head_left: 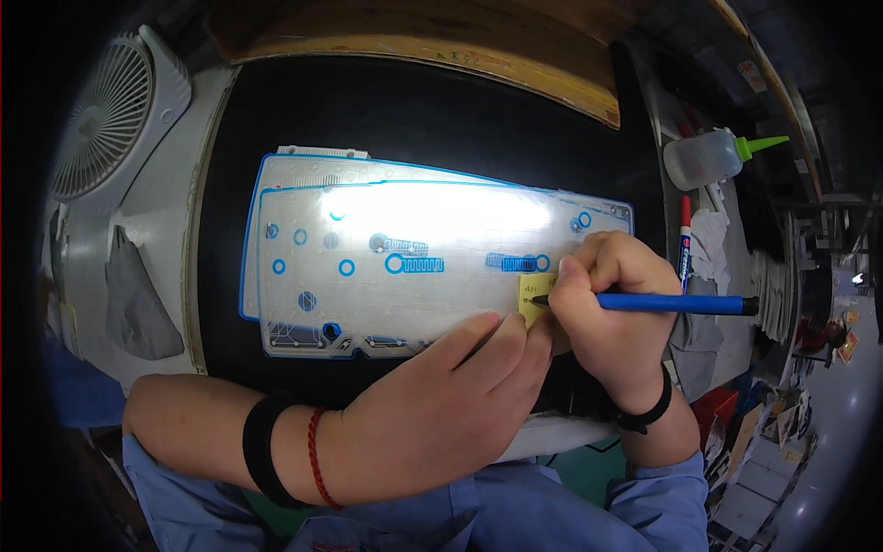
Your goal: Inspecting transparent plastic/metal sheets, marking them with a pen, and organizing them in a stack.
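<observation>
1. On the bench (pixel 441 101), a stack of clear sheets (pixel 368 304) is laid; its upper middle is washed out by glare, and its lower right part is covered by the hands.
2. Over the right part of the stack, a small yellow note (pixel 535 283) is seen; its marks are too small to be made out.
3. By the right hand (pixel 621 308), a blue pen (pixel 671 303) is clamped between thumb and fingers, its dark tip held at the note.
4. The left hand (pixel 451 405) is laid across the sheets' lower edge, fingers close together beside the note; its fingertips are partly hidden, so whether anything is gripped cannot be told.
5. At least two sheets can be counted, with one note, one pen, one red-and-blue marker (pixel 685 244), one bottle (pixel 704 161) and one fan (pixel 110 120).
6. Thin, see-through film edged in blue is shown by the sheets; the bottle is translucent, topped by a pointed green nozzle; the fan is ribbed, and a crumpled grey cloth (pixel 143 299) is set below it.
</observation>
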Action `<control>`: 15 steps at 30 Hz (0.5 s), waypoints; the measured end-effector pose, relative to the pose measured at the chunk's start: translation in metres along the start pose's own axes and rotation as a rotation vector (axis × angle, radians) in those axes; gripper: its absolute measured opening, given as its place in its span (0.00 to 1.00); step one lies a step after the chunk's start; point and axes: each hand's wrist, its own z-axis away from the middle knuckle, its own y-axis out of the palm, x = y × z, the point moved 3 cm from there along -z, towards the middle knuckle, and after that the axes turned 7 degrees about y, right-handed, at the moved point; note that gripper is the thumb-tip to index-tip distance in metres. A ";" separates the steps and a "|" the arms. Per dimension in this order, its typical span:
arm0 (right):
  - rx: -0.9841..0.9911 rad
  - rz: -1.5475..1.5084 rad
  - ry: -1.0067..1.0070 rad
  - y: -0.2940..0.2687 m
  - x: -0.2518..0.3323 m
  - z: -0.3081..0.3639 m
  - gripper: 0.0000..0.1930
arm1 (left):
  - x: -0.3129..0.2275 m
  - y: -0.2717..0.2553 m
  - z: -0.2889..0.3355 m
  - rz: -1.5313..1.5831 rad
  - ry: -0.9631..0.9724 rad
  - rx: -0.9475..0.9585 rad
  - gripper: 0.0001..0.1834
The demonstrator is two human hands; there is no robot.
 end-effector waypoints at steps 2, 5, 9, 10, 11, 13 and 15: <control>-0.009 -0.015 -0.010 -0.001 0.000 0.000 0.15 | 0.000 0.000 0.000 -0.003 -0.001 -0.001 0.19; -0.012 0.025 -0.002 -0.001 -0.001 0.001 0.15 | 0.000 0.000 -0.001 -0.007 -0.002 -0.001 0.18; -0.001 0.036 -0.002 0.000 -0.001 0.000 0.15 | 0.000 0.000 -0.001 -0.003 -0.001 -0.003 0.18; -0.012 0.032 -0.005 0.000 0.000 0.000 0.15 | 0.000 0.000 -0.001 -0.002 -0.002 -0.002 0.18; -0.012 0.032 -0.005 0.000 -0.001 0.000 0.15 | 0.000 0.000 -0.001 -0.002 -0.005 -0.002 0.18; -0.006 0.021 0.001 0.000 -0.001 0.000 0.15 | 0.000 0.000 -0.001 -0.002 -0.006 -0.002 0.18; -0.010 0.018 -0.001 -0.001 -0.001 0.000 0.15 | 0.000 0.000 -0.001 -0.008 -0.001 -0.001 0.19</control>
